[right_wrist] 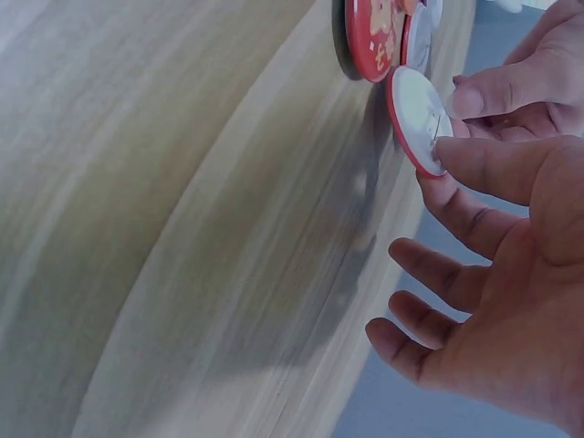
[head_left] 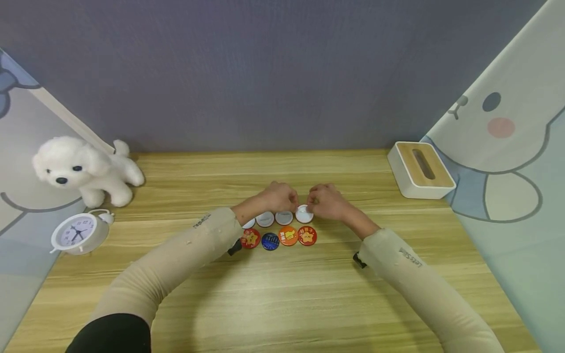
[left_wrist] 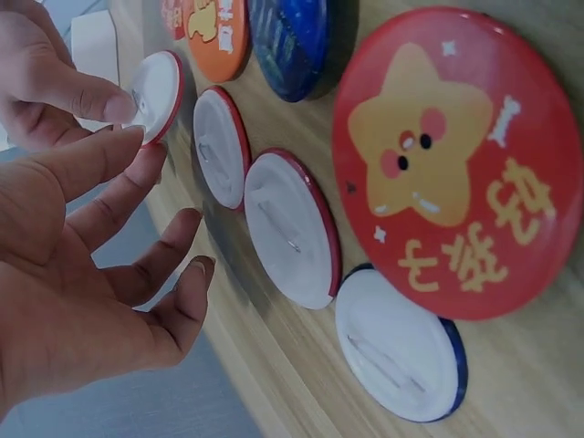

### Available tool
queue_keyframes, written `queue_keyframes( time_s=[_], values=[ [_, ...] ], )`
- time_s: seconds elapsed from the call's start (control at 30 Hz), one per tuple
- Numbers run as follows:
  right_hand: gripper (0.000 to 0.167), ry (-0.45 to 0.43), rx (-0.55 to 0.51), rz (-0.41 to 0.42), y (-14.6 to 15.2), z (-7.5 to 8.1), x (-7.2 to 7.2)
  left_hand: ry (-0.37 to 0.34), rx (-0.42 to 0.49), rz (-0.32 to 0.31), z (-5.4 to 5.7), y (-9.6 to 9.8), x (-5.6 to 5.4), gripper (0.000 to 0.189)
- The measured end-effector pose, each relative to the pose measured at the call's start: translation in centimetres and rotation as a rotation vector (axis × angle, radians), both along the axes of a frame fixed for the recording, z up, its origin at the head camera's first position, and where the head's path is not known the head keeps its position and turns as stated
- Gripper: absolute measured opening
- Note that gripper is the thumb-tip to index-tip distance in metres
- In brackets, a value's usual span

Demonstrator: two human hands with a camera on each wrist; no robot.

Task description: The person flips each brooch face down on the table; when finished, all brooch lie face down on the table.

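A round pin badge [head_left: 303, 214] with a red rim shows its white back, tilted up a little off the table in the right wrist view. My right hand [head_left: 327, 201] pinches it, thumb on the white back and index finger under the rim. At the opposite edge my left hand [head_left: 280, 197] pinches the same badge [left_wrist: 157, 96], its other fingers spread loosely. Left of it lie more white-backed badges [left_wrist: 290, 228] in a row, their pins showing. The nearer row holds face-up badges: a red star badge [head_left: 307, 236], an orange one [head_left: 288, 236], a blue one [head_left: 270, 241] and another red star badge [head_left: 250, 239].
On the wooden table [head_left: 282, 304], a white plush dog [head_left: 90, 169] and a white alarm clock [head_left: 80, 233] stand at the left. A tissue box [head_left: 421, 170] with a wooden lid sits at the back right. A grey wall panel [head_left: 265, 73] rises behind.
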State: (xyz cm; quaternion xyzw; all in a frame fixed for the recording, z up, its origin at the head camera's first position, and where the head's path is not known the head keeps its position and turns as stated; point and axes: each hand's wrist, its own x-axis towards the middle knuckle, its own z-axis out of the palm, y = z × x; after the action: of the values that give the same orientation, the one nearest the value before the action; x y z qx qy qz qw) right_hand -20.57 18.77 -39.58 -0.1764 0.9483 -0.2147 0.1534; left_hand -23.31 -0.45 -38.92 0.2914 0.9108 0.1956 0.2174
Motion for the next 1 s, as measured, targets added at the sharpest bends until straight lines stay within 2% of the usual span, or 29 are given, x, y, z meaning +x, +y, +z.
queue_keyframes(
  time_s=[0.1, 0.37, 1.0],
  values=[
    [0.015, -0.015, 0.024, -0.012, -0.19, -0.21, -0.05, 0.034, -0.021, -0.011, -0.10, 0.10, 0.10, 0.013],
    [0.017, 0.025, 0.084, 0.009, -0.55, -0.45, -0.10, 0.106, -0.072, -0.027, -0.25, 0.27, 0.12, 0.015],
    [0.019, 0.077, 0.120, 0.037, -0.84, -0.72, -0.30, 0.137, -0.132, -0.035, -0.87, 0.66, -0.08, 0.016]
  ],
)
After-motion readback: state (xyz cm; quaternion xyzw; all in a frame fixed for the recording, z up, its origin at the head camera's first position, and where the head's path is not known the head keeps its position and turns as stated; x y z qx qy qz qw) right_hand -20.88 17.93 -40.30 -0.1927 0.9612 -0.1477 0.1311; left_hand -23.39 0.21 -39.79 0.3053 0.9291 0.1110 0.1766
